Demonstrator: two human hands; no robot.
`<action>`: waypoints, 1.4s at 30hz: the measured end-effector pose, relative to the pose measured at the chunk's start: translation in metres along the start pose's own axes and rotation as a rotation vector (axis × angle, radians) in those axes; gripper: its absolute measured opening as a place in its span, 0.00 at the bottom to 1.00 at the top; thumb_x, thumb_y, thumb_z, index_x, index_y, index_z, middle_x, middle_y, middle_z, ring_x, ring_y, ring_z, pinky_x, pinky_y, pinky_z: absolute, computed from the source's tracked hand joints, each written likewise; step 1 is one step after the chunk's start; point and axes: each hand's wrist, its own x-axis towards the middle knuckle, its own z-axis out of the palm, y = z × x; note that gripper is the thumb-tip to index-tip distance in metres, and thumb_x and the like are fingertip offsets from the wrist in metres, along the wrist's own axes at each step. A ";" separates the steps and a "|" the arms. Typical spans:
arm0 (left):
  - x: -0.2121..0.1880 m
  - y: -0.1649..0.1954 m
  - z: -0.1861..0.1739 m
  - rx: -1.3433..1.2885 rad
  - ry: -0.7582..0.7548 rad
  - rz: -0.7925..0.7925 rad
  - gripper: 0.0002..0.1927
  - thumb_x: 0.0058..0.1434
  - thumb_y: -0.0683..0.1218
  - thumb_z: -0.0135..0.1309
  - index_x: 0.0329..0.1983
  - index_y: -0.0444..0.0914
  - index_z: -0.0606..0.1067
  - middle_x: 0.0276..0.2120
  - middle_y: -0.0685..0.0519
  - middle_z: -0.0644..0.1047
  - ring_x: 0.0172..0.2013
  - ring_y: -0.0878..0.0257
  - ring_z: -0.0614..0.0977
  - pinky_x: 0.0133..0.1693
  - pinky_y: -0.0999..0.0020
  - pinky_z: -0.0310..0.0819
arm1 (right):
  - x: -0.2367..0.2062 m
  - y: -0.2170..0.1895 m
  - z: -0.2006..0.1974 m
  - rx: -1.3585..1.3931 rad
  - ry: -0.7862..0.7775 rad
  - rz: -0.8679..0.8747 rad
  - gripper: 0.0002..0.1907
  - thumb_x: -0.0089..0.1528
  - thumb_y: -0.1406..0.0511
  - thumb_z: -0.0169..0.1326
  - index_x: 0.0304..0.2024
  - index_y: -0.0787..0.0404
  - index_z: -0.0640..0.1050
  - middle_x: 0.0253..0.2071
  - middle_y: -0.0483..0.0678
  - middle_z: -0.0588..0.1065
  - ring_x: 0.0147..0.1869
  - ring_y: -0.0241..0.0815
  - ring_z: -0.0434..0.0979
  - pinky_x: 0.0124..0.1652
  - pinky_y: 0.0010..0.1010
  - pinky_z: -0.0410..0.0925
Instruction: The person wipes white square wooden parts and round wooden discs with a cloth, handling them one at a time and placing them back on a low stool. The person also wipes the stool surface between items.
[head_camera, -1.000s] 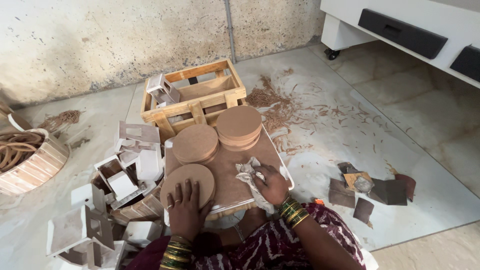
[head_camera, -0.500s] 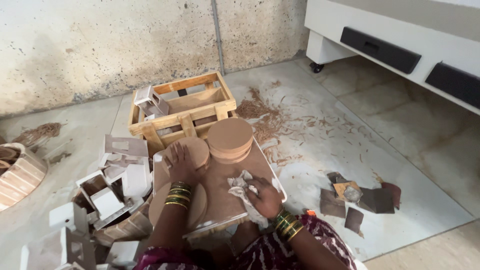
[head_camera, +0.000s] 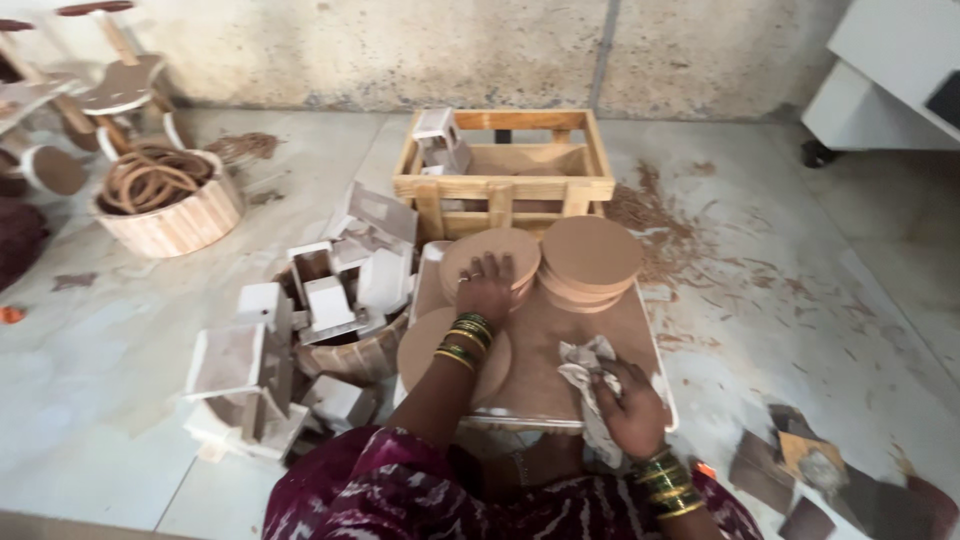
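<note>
Here, the left hand is resting palm-down, fingers spread, on a round wooden disc, not gripping it. Just right of it a disc stack is sitting. The right hand is clutching a cloth against the board.

wooden crate | round basket (rings inside) | white cabinet
</note>
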 end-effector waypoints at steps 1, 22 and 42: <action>0.000 -0.004 -0.001 -0.041 0.048 -0.017 0.30 0.65 0.52 0.49 0.70 0.40 0.66 0.63 0.40 0.72 0.58 0.43 0.77 0.54 0.44 0.73 | 0.001 -0.001 0.000 -0.001 -0.004 -0.002 0.16 0.62 0.60 0.57 0.51 0.59 0.80 0.48 0.57 0.79 0.49 0.58 0.80 0.46 0.42 0.72; -0.113 0.052 -0.022 -0.846 0.008 -0.228 0.25 0.72 0.57 0.46 0.31 0.34 0.78 0.23 0.37 0.77 0.26 0.39 0.79 0.29 0.44 0.71 | -0.023 -0.019 0.016 -0.661 -0.069 -0.182 0.37 0.49 0.48 0.58 0.57 0.56 0.77 0.53 0.54 0.75 0.62 0.59 0.70 0.56 0.58 0.63; -0.128 0.050 -0.064 -0.893 -0.200 -0.226 0.23 0.65 0.60 0.48 0.49 0.37 0.77 0.25 0.36 0.79 0.29 0.36 0.80 0.31 0.42 0.70 | 0.013 -0.103 0.013 0.138 0.268 -0.388 0.22 0.59 0.72 0.49 0.58 0.64 0.74 0.61 0.67 0.70 0.66 0.66 0.67 0.64 0.48 0.61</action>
